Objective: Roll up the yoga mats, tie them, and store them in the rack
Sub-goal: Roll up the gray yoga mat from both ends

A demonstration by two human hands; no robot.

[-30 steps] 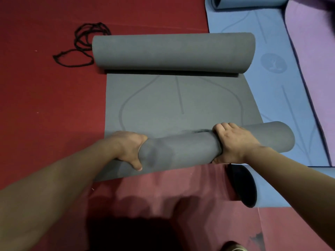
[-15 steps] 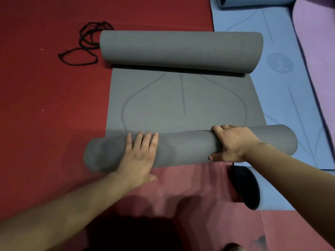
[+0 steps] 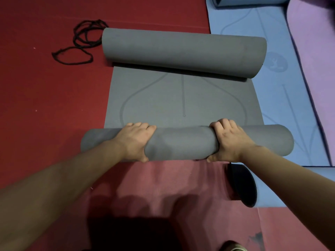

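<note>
A grey yoga mat (image 3: 181, 98) lies on the red floor, rolled at both ends. The near roll (image 3: 183, 144) runs left to right in front of me. My left hand (image 3: 135, 140) grips it left of the middle, fingers curled over the top and thumb underneath. My right hand (image 3: 229, 140) grips it right of the middle in the same way. The far roll (image 3: 183, 51) rests on the mat's far end. A black cord (image 3: 81, 42) lies in loose loops on the floor beside the far roll's left end.
A blue mat (image 3: 282, 98) lies flat to the right, with a rolled end (image 3: 253, 187) near my right forearm and another roll (image 3: 250, 0) at the top. A purple mat (image 3: 315, 51) lies at the far right. A pink mat (image 3: 163, 187) is under my arms.
My left hand went from lying flat on the near roll to gripping it with the fingers over the top. The near roll has moved a little further up the mat.
</note>
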